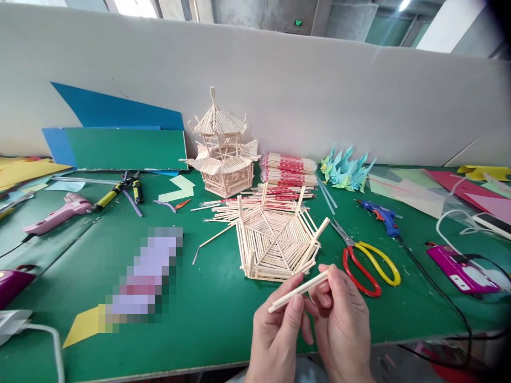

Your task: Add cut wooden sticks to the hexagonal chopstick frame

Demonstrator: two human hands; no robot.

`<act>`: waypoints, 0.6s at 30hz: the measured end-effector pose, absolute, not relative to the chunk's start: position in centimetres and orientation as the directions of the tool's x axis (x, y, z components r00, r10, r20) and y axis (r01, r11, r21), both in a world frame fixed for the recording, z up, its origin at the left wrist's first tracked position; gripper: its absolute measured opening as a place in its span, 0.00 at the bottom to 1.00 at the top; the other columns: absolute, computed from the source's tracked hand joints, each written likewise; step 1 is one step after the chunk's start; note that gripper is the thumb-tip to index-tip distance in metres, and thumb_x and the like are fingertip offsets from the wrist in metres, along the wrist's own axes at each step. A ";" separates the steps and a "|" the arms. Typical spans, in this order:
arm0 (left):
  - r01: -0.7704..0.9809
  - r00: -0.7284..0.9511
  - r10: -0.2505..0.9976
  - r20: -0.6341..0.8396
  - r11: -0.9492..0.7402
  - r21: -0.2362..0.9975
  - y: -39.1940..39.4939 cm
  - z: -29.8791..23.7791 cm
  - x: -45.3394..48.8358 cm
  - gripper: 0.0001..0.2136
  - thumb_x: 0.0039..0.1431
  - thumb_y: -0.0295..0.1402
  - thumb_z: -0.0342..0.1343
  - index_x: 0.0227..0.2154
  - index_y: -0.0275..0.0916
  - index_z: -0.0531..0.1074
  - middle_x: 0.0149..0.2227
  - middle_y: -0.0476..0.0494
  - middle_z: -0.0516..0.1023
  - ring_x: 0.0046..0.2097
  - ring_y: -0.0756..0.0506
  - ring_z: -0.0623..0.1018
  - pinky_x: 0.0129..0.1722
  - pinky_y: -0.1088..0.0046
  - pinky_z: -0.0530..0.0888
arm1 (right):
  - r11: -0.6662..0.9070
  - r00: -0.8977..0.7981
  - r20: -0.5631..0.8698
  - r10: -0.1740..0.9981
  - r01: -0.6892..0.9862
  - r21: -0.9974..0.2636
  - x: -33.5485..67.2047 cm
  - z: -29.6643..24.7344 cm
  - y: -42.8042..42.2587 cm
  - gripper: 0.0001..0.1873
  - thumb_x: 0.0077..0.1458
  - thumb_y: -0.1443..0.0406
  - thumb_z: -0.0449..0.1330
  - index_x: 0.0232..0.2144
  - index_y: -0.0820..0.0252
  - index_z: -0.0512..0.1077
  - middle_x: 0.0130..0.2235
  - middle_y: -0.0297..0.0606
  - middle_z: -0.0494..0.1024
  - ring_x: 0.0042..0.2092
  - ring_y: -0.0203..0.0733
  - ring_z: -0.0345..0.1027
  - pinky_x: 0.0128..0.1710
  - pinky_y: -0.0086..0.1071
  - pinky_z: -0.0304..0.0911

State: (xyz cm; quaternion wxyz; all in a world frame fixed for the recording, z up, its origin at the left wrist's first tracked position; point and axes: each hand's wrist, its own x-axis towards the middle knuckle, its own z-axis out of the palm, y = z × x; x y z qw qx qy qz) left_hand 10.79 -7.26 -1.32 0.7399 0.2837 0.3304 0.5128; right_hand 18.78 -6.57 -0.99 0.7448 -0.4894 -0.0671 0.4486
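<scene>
Between my two hands lies a short pair of pale wooden sticks [299,292], side by side and tilted up to the right. My left hand [278,324] pinches their lower end between thumb and fingers. At the upper end, my right hand [342,314] grips them with thumb and fingertips. Just beyond my hands is a six-sided stick frame [275,242], its panels filled with sticks and short posts rising at its corners. Behind it stands a stick pagoda model [223,154] with two roof tiers.
Scissors [359,260] with red and yellow handles lie right of the frame. Farther right are a blue glue gun [381,215] and a purple power strip [459,271]. Wrapped stick bundles [289,169] sit near folded blue paper [349,167]. A pink glue gun [59,213] rests left.
</scene>
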 end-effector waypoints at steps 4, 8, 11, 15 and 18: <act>-0.571 0.229 0.935 -0.270 0.354 0.740 -6.6 -1.0 10.5 0.12 0.50 0.38 0.61 0.33 0.35 0.78 0.23 0.47 0.75 0.20 0.55 0.68 0.23 0.79 0.65 | 0.110 0.598 -0.297 0.744 -0.548 -0.829 18.8 -2.3 -7.3 0.13 0.42 0.57 0.65 0.22 0.61 0.71 0.17 0.26 0.62 0.20 0.28 0.52 0.17 0.22 0.55; -0.586 0.272 0.898 -0.345 0.439 0.682 -6.3 -1.1 9.6 0.12 0.48 0.38 0.62 0.29 0.32 0.78 0.22 0.45 0.76 0.19 0.54 0.69 0.23 0.79 0.65 | -0.005 0.532 -0.226 0.816 -0.383 -0.924 20.0 -3.6 -8.5 0.13 0.43 0.57 0.64 0.21 0.61 0.71 0.17 0.28 0.64 0.20 0.29 0.55 0.18 0.22 0.57; -0.551 0.285 0.862 -0.419 0.506 0.664 -6.1 -1.6 8.9 0.11 0.48 0.36 0.62 0.29 0.31 0.78 0.22 0.43 0.76 0.19 0.54 0.70 0.22 0.79 0.65 | -0.057 0.463 -0.113 0.879 -0.134 -0.989 22.0 -4.3 -9.1 0.13 0.47 0.56 0.61 0.29 0.60 0.74 0.25 0.35 0.72 0.26 0.33 0.63 0.24 0.24 0.63; -0.465 0.255 0.847 -0.466 0.530 0.709 -6.0 -2.4 7.5 0.12 0.48 0.38 0.61 0.26 0.32 0.78 0.22 0.43 0.77 0.19 0.54 0.69 0.24 0.78 0.66 | -0.078 0.449 0.061 0.892 0.285 -0.955 24.6 -5.2 -9.1 0.13 0.51 0.57 0.57 0.35 0.59 0.72 0.32 0.39 0.74 0.32 0.39 0.67 0.29 0.27 0.66; -0.322 0.133 0.920 -0.370 0.393 0.861 -6.2 -2.7 6.0 0.14 0.50 0.40 0.59 0.19 0.34 0.77 0.20 0.44 0.76 0.27 0.49 0.73 0.32 0.77 0.69 | -0.128 0.382 0.103 0.918 0.532 -0.837 25.5 -6.5 -8.5 0.16 0.52 0.57 0.56 0.41 0.59 0.67 0.32 0.39 0.71 0.29 0.37 0.65 0.28 0.29 0.66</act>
